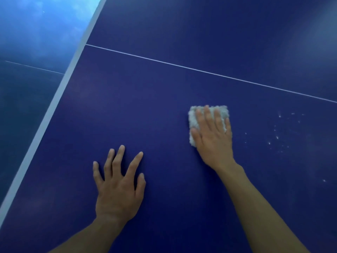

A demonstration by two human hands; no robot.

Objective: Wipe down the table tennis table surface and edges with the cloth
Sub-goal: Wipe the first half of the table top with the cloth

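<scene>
The dark blue table tennis table (164, 84) fills the head view. A folded, fluffy white cloth (193, 117) lies on it right of centre. My right hand (212, 137) presses flat on the cloth with straight fingers, covering most of it. My left hand (118, 185) rests on the bare table surface lower left of the cloth, fingers spread. A thin white centre line (209, 73) crosses the surface beyond both hands.
The table's white edge band (54, 105) runs diagonally down the left side. Past it lies a glossy blue floor (27, 42). Small white specks (277, 137) dot the surface to the right of the cloth.
</scene>
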